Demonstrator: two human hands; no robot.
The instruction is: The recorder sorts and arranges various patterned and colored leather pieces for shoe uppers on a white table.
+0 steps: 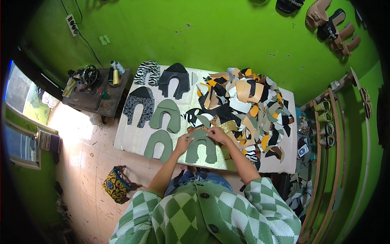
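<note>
Working on a sage green arch-shaped piece (200, 139) at the bottom center of the frame, near the front edge of the pale desk (129, 137), so here's the layout. Right hand (217, 136) is at the top right of the piece, fingers together and looks like they're pinching its upper edge. Left hand (184, 144) is on the piece's upper left edge, fingers touching it, but I honestly can't tell if they're clamped on or just resting. Two more green arches (164, 106) sit left of the hands, one above the other. Farther up and left you've got a black-and-gray patterned arch (140, 94), a zebra-print one (145, 68) and a plain black one (175, 73). Right of center is a big messy heap of scraps (246, 92) in tan, black, white, orange and green. Upper left of the frame has a sewing machine (90, 75) and thread spools (115, 77) on a dark stand (81, 104). Sandals (317, 15) hang on the green wall, upper right.
</note>
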